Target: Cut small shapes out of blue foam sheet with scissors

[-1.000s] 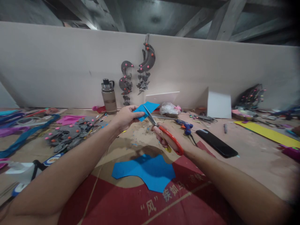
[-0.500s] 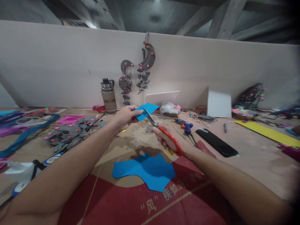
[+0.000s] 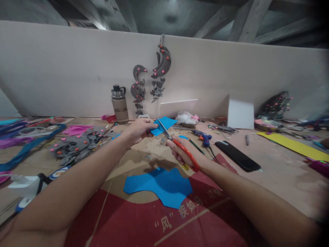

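Note:
My left hand (image 3: pixel 141 131) pinches the left edge of a small blue felt piece (image 3: pixel 167 122) above the table. Scissors with red and yellow handles (image 3: pixel 186 153) are in my right hand (image 3: pixel 178 147), its fingers closed round the handles. The blades meet the small piece near my left fingertips, one blade lying across its top face. Below both hands, a larger blue felt piece (image 3: pixel 159 185) with curved cut edges lies flat on the red and brown cardboard (image 3: pixel 123 219).
A bottle (image 3: pixel 120 106) stands at the back, left of the hands. Grey felt crescents (image 3: pixel 74 145) lie at the left. On the right are a blue glue gun (image 3: pixel 205 137), a black phone (image 3: pixel 238 156) and a yellow sheet (image 3: pixel 295 145).
The small blue piece has shifted slightly down and right and lies at a different tilt. A dark green stick and a blue scrap now show beside my right hand.

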Demonstrator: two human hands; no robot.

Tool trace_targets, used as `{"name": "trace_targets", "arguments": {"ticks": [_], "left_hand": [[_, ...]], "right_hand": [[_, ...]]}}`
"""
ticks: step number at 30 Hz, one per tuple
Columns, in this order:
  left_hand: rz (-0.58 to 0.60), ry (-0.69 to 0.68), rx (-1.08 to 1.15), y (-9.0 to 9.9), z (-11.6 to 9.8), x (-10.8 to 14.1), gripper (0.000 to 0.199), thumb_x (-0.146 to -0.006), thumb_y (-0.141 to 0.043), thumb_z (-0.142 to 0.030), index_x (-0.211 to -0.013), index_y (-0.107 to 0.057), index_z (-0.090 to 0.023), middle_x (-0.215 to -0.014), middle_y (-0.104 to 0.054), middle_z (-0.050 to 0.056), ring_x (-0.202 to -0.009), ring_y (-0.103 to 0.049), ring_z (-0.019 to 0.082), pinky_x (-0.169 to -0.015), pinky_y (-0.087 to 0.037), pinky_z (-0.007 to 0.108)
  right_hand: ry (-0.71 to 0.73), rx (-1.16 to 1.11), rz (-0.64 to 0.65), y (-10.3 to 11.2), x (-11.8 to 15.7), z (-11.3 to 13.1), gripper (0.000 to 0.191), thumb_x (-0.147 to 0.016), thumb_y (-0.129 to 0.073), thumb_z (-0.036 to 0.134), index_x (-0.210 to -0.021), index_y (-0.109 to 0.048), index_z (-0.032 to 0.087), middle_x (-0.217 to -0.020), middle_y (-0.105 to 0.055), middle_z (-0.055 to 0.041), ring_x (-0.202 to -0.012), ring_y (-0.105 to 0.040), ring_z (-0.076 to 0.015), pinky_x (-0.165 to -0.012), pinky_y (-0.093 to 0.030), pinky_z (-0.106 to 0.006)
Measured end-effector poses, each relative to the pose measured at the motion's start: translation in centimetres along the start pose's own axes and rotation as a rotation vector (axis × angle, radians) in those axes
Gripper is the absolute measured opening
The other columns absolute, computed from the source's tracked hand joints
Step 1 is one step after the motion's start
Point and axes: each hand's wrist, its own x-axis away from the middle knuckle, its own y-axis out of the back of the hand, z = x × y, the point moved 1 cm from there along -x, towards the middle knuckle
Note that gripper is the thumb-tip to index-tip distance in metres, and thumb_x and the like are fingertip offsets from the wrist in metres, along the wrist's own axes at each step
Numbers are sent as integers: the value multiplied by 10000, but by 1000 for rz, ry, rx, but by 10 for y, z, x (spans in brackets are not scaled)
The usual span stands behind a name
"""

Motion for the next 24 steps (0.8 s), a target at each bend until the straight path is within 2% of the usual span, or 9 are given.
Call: {"name": "trace_targets", "arguments": {"ticks": [3,6,12,14,16,19,21,22,24], "left_hand": [[-12,97,-23,3,8,-3,198,-621,-773,-197,-628,-584,-137,-589,-575,6,-500,-514,87,-498,-450,223],[-15,227,-52,5,21,-8,165,-614,-754,-179,-611,-594,-140,-545,-566,11,-462,-490,85,-421,-377,190],[19,384,-195,12,38,-13,187,-571,-801,-228,-595,-634,-147,-504,-556,12,-432,-445,75,-404,-331,180],[115,356,-275,13,36,-10,238,-561,-825,-264,-546,-614,-155,-467,-505,-11,-421,-392,66,-414,-318,191],[293,311,-392,10,30,-4,261,-581,-828,-319,-534,-623,-165,-474,-517,-5,-437,-402,76,-436,-323,208],[584,306,-620,-3,21,10,193,-601,-819,-367,-660,-730,-206,-604,-648,19,-532,-535,122,-520,-398,232],[796,326,-725,-13,16,19,264,-608,-809,-406,-815,-787,-244,-716,-718,35,-599,-592,155,-560,-430,250],[851,313,-768,-17,14,22,302,-613,-803,-427,-860,-794,-253,-752,-736,42,-628,-610,169,-575,-437,256],[828,219,-854,-20,11,22,304,-627,-786,-455,-860,-798,-261,-777,-749,40,-672,-628,181,-607,-441,261]], "right_hand": [[-109,2,22,1,1,3,307,-873,-552,508,-832,-483,212,-537,-412,63,-389,-363,-71,-335,-307,-188],[-187,19,88,4,-2,-1,372,-873,-541,569,-882,-540,196,-545,-414,64,-379,-360,-65,-321,-318,-188],[-225,34,221,14,-12,-21,477,-810,-590,657,-799,-541,182,-524,-435,59,-353,-390,-60,-317,-315,-182],[-251,4,254,16,-15,-24,479,-805,-595,663,-807,-540,186,-523,-425,63,-351,-383,-59,-315,-315,-181],[-279,-64,251,18,-17,-24,484,-811,-581,672,-799,-522,192,-524,-415,65,-350,-360,-56,-314,-312,-183],[-239,-167,196,22,-22,-23,502,-847,-524,679,-725,-459,196,-511,-390,63,-356,-326,-48,-323,-312,-178],[-185,-219,138,24,-25,-23,504,-871,-494,670,-712,-437,195,-515,-390,60,-366,-318,-43,-336,-313,-169],[-166,-242,112,25,-26,-23,498,-879,-487,664,-721,-440,193,-522,-395,58,-372,-318,-41,-342,-312,-164],[-152,-284,73,27,-28,-24,485,-882,-489,657,-747,-451,193,-532,-401,59,-377,-323,-42,-349,-308,-162]]}}
